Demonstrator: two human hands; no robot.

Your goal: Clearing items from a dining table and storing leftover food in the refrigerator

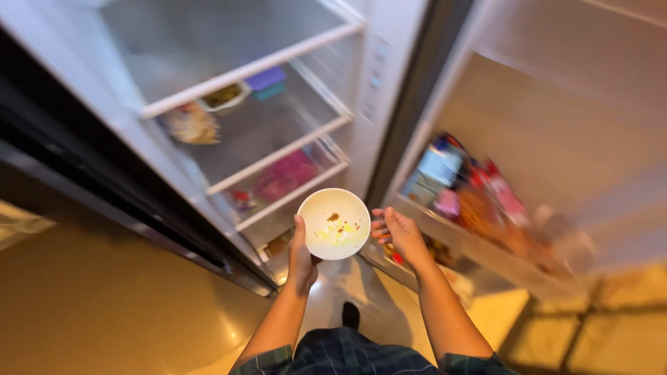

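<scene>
White and round, a small shallow bowl (333,223) sits in the middle of the view, in front of the open fridge. The left hand (301,258) holds it from the side, with the thumb up on the rim and the fingers under the bowl. Inside the bowl there are yellow smears and a few brown crumbs of leftover food (338,228).

The right hand (399,235) is just beside the bowl, on its right. Its fingers are spread and loosely bent, and it holds nothing. It is hard to tell if the fingertips touch the rim of the bowl.

The tall white fridge (389,42) stands open, and the person looks down into it. On the left there are clear glass shelves with white edges (253,69). The top shelf looks bare. On the next shelf down lie a crumpled see-through bag with something yellow in it (189,123), a small tub with green food (224,96) and a flat purple and teal box (267,82). Lower down there is a pink packet (286,175) on another shelf.

On the right is the open fridge door. Its white door rack (451,236) is full of colourful packets and bottles (465,191), red, blue, pink and orange. They are blurry, so it is hard to tell what each one is.

Below the hands there is a shiny pale floor (361,278). The person's dark foot (351,314) shows on it, and dark checked cloth (347,354) shows at the bottom edge.
</scene>
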